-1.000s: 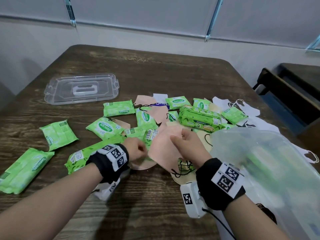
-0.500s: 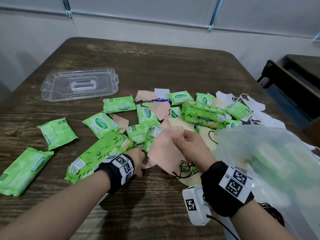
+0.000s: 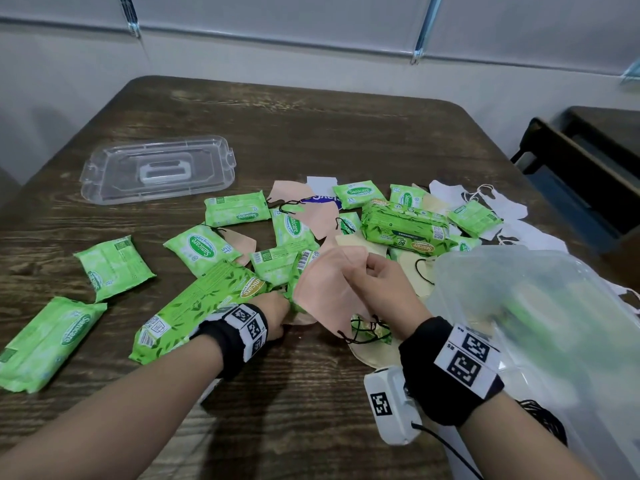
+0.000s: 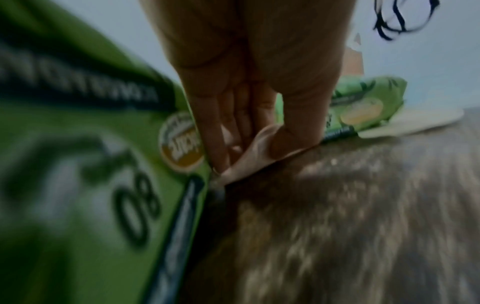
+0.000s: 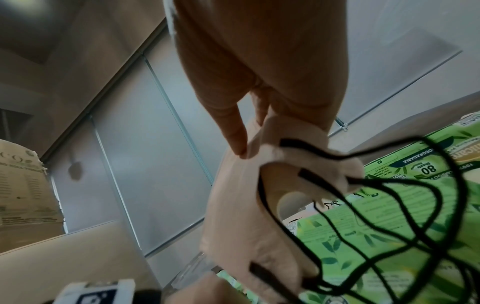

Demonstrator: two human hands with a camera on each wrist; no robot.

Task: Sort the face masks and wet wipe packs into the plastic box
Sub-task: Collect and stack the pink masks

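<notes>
My right hand pinches a peach face mask by its top edge and holds it up over the pile. Its black ear loops dangle below. The right wrist view shows the same mask under my right hand, with the loops hanging in front. My left hand is low on the table beside a large green wet wipe pack. In the left wrist view, my left hand pinches the edge of a second peach mask lying on the wood. The clear plastic box stands at the right.
The box's clear lid lies at the back left. Several small green wipe packs, a second large pack, and peach, cream and white masks are strewn across the wooden table. A dark bench stands to the right.
My left hand has sunk to the table and taken the edge of a mask lying there. The right hand has raised its peach mask slightly.
</notes>
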